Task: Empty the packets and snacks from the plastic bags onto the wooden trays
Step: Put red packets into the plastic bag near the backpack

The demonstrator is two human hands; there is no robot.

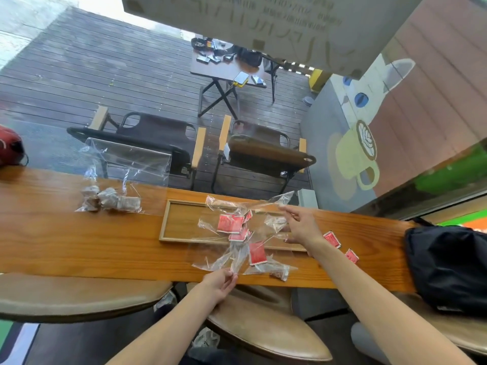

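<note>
A black backpack [448, 267] lies on the wooden counter's [66, 246] right end; two folding chairs [163, 143] stand beyond it.

Worn on the head, one wide-angle view only. Looked forward and steeply down over the near edge of the table [79, 243], close enough for both forearms to fill the lower frame. Faced a window beyond, with a deck [105, 75] and chairs outside.
</note>
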